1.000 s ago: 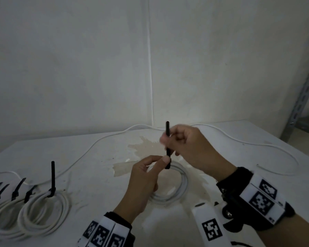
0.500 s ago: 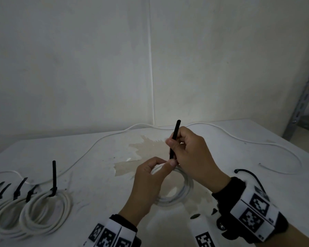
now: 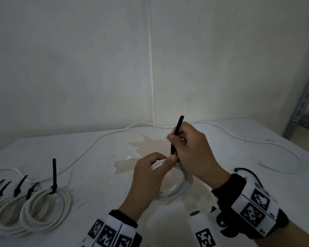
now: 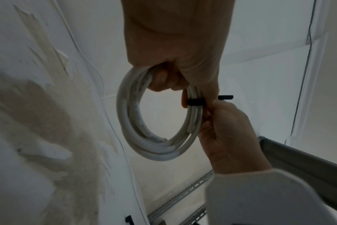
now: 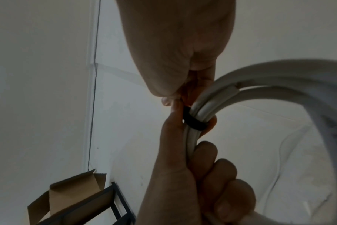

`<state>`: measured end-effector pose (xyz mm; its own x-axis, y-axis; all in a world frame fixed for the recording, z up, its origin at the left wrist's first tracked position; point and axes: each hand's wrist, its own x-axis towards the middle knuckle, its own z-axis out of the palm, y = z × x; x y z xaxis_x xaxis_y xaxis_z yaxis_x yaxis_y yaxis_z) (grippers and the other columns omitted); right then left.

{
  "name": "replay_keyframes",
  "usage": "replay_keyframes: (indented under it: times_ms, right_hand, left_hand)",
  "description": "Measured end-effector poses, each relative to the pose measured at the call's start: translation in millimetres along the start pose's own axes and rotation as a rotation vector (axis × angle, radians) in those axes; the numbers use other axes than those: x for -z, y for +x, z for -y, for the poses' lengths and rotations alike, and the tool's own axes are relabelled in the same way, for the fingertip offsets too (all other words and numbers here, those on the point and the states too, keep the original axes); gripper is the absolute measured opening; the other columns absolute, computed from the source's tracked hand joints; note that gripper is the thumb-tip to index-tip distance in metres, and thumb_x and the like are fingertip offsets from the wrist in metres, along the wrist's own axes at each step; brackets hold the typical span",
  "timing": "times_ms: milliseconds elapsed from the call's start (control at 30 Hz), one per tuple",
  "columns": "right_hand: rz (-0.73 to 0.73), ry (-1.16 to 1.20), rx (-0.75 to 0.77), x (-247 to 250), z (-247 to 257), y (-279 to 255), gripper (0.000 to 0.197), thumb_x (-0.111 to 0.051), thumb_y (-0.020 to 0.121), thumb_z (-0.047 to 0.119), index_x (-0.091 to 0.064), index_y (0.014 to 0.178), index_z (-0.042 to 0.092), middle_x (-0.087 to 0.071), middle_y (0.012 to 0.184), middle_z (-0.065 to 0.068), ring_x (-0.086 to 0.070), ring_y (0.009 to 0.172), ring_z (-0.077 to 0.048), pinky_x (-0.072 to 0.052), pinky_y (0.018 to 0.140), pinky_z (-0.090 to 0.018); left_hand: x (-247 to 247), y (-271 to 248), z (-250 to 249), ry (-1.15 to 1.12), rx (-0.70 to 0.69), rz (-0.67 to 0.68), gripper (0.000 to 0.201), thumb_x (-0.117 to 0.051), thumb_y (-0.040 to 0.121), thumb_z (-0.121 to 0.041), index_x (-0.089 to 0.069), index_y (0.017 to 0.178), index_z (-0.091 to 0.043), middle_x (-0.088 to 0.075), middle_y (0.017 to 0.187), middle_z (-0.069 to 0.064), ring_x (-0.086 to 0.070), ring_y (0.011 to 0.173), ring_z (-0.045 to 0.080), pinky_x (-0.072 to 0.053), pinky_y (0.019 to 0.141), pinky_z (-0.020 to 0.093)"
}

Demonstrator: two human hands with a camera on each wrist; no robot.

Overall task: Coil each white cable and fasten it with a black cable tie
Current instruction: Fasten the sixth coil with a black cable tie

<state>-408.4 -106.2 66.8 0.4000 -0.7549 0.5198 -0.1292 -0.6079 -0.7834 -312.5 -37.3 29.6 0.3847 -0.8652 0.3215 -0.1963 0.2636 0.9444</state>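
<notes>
My left hand (image 3: 161, 162) grips a coiled white cable (image 3: 185, 182) just above the table, thumb pressed at the tie's head. A black cable tie (image 3: 177, 132) is looped round the coil. My right hand (image 3: 175, 142) pinches its tail, which sticks up past the knuckles, tilted right. In the left wrist view the left hand (image 4: 164, 79) curls round the coil (image 4: 125, 115), and the black band (image 4: 194, 102) sits tight on the strands beside the right hand (image 4: 227, 129). The right wrist view shows the band (image 5: 192, 121) on the cable (image 5: 212, 103) between both hands.
Several tied white coils (image 3: 43, 207) with upright black tie tails lie at the table's front left. A loose white cable (image 3: 96, 145) runs along the back of the table and round to the right. A metal shelf upright (image 3: 303, 97) stands at the right. A cardboard box (image 5: 71, 196) shows in the right wrist view.
My right hand has slid down the tie tail to meet the left hand, so more tail sticks out above it, now tilted right. The left thumb has closed onto the tie's head.
</notes>
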Motion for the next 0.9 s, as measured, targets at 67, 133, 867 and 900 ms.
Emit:
replay_keyframes:
  times_ms: [67, 133, 867, 900]
  right_hand:
    - [-0.008, 0.015, -0.035, -2, -2, 2, 0.010, -0.056, 0.090, 0.013, -0.051, 0.080, 0.012, -0.055, 0.066, 0.004, -0.051, 0.061, -0.008, -0.043, 0.058, -0.021]
    - [-0.027, 0.056, -0.060, -4, 0, 4, 0.016, -0.057, 0.089, 0.014, -0.050, 0.075, 0.019, -0.056, 0.065, 0.003, -0.052, 0.059, -0.009, -0.046, 0.060, -0.025]
    - [0.280, 0.093, -0.130, -7, -8, -12, 0.028, -0.033, 0.097, 0.028, -0.049, 0.074, 0.024, -0.043, 0.060, 0.006, -0.046, 0.056, -0.007, -0.039, 0.060, -0.018]
    - [0.267, 0.066, -0.114, -8, -7, -13, 0.028, -0.033, 0.097, 0.029, -0.048, 0.074, 0.026, -0.043, 0.061, 0.005, -0.045, 0.058, -0.010, -0.037, 0.057, -0.018]
  left_hand:
    - [2, 0, 1, 0.018, -0.023, 0.004, 0.022, -0.064, 0.074, -0.034, -0.063, 0.060, -0.016, -0.054, 0.048, -0.010, -0.043, 0.042, 0.000, -0.034, 0.044, 0.012]
    - [4, 1, -1, 0.042, -0.051, 0.013, 0.026, -0.063, 0.070, -0.039, -0.062, 0.061, -0.015, -0.051, 0.047, -0.011, -0.041, 0.043, 0.001, -0.033, 0.044, 0.012]
    - [31, 13, -6, -0.121, 0.162, -0.024, 0.042, -0.040, 0.093, -0.036, -0.058, 0.068, -0.008, -0.042, 0.048, -0.005, -0.041, 0.047, 0.011, -0.038, 0.054, 0.026]
    - [33, 12, -5, -0.082, 0.144, -0.021, 0.042, -0.039, 0.092, -0.038, -0.059, 0.069, -0.009, -0.047, 0.050, -0.004, -0.046, 0.051, 0.012, -0.041, 0.060, 0.028]
